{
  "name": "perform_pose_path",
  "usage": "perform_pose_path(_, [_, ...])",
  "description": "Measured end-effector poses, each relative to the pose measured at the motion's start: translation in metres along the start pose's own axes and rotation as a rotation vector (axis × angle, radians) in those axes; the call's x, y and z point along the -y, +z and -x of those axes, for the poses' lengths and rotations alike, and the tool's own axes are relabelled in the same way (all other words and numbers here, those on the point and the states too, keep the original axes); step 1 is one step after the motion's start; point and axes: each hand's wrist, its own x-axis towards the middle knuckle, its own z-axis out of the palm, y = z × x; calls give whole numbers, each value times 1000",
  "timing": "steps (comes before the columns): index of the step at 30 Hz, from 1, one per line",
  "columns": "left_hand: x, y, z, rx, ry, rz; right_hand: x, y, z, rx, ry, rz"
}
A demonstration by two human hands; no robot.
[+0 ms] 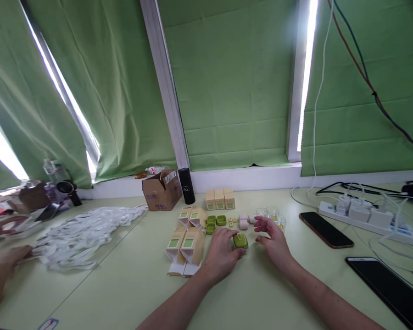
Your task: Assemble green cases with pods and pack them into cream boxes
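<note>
My left hand (222, 252) is closed around a small clear-based case with a rounded green lid (241, 239), which has a pale loop on top. The case rests on or just above the table. To its right my right hand (272, 238) is open, fingers apart, holding nothing I can see. Beyond my hands sit several small green square cups (221, 220), little pale yellow pieces (231, 221) and pinkish-white rolls (243, 224). Clear cups (271, 212) with yellowish bits stand behind my right hand. Left of my left hand lie several opened beige cartons (192, 243) with green labels.
Closed beige boxes (220, 200), a black cylinder (186, 185) and a brown cardboard box (161, 190) stand at the back. Phones (326, 229) and a cabled power strip (368, 222) lie right. Far left, another person's hand (10, 261) touches white straps (89, 233).
</note>
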Motion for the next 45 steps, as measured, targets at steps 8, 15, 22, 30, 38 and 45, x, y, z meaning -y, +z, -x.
perform_pose_path(8, [-2,0,1,43,6,-130,-5,0,-1,8,-15,18])
perform_pose_path(15, [-7,-10,1,-64,33,-227,-3,0,0,1,-13,10])
perform_pose_path(22, [-20,-61,-13,-284,21,-539,-1,1,0,-16,-9,0])
perform_pose_path(30, [-21,-97,13,-204,-48,-968,-2,1,1,-23,-26,56])
perform_pose_path(38, [0,-80,51,-29,-223,-1052,-3,2,3,-10,-53,79])
perform_pose_path(45, [-5,-75,62,-79,-162,-995,0,3,4,-5,-77,89])
